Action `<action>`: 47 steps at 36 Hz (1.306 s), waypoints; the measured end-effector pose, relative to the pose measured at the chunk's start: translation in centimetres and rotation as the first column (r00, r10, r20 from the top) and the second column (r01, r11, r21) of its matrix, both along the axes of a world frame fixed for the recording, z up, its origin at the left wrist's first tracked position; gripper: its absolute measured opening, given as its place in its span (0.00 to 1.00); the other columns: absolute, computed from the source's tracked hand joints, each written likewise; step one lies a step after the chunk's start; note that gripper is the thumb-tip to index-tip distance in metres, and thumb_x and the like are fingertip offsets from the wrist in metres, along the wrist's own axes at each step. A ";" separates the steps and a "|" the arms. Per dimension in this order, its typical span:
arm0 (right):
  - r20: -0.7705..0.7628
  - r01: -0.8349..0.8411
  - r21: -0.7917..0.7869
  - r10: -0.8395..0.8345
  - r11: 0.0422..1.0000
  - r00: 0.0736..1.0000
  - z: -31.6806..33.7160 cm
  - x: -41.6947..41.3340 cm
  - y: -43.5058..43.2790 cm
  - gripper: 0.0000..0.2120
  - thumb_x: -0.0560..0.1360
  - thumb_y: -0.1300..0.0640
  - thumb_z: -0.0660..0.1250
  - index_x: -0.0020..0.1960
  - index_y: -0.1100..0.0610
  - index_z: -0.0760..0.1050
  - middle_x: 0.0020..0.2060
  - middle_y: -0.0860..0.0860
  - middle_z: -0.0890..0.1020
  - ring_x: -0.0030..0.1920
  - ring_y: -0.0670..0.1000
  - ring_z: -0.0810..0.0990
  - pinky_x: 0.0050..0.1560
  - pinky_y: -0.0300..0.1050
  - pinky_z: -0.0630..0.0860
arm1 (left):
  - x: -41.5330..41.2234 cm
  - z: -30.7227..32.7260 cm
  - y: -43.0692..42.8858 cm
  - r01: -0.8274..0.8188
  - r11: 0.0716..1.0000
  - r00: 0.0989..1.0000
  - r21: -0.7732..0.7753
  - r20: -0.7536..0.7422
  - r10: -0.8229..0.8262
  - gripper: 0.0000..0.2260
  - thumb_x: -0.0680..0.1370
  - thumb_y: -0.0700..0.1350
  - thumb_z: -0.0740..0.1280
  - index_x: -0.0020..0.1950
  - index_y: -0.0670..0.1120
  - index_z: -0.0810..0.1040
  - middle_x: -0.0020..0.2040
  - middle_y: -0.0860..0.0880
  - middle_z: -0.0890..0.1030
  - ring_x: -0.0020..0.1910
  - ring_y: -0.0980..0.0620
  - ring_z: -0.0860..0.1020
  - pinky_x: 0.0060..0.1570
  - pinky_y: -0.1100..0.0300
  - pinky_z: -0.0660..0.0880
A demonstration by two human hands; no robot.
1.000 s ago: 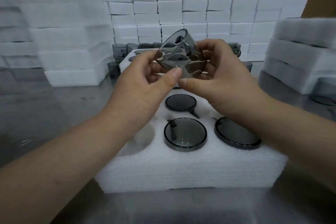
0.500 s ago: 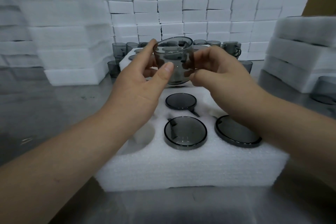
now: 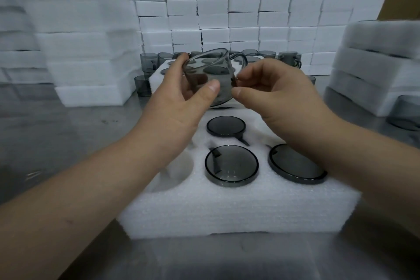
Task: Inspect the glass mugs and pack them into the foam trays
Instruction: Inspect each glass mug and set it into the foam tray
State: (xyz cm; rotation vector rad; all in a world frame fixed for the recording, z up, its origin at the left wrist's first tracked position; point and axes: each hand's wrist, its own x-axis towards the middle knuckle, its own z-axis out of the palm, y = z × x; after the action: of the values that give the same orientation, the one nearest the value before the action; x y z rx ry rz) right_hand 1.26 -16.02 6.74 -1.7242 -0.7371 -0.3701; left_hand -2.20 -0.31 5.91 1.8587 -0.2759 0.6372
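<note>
One view only, head-worn: you look forward and down, close on the glass mug [image 3: 211, 70] in your left hand [image 3: 175, 109]; foam tray [image 3: 227, 211] below the grip, foam blocks [image 3: 250, 7] walled up beyond.

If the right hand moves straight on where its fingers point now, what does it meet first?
The glass mug held by the left hand. The right hand points at its side, below the handle; whether it touches the glass is unclear.
</note>
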 end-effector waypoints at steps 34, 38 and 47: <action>-0.067 -0.083 0.029 0.085 0.996 0.994 0.1 -0.5 0.2 0.14 0.70 0.56 0.71 0.53 0.48 0.72 0.35 0.42 0.77 0.36 0.39 0.77 0.44 0.33 0.72 | 0.3 0.3 0.3 -0.058 0.998 0.991 0.007 -0.118 0.059 0.22 0.68 0.69 0.50 0.39 0.60 0.79 0.36 0.49 0.84 0.38 0.47 0.82 0.48 0.47 0.76; -0.035 -0.024 0.008 0.025 1.000 0.999 0.0 -0.4 0.1 0.11 0.70 0.50 0.72 0.49 0.46 0.73 0.37 0.45 0.79 0.37 0.42 0.78 0.40 0.36 0.74 | 0.3 0.4 0.1 -0.046 0.998 0.988 -0.032 -0.149 0.040 0.20 0.70 0.66 0.49 0.33 0.67 0.80 0.35 0.51 0.84 0.34 0.52 0.81 0.42 0.52 0.75; -0.111 0.089 0.036 -0.084 0.995 0.990 0.1 0.0 0.1 0.16 0.66 0.37 0.63 0.40 0.50 0.76 0.29 0.44 0.79 0.30 0.42 0.79 0.34 0.40 0.75 | 0.4 0.2 0.0 0.033 0.998 0.985 -0.055 -0.165 -0.042 0.20 0.69 0.64 0.50 0.42 0.55 0.77 0.37 0.54 0.84 0.33 0.55 0.79 0.43 0.55 0.72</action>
State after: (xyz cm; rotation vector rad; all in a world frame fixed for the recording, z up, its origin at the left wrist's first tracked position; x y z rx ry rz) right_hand 1.24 -15.90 6.85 -1.7274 -0.5732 -0.3443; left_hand -1.78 -0.34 6.12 1.8396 -0.1829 0.4566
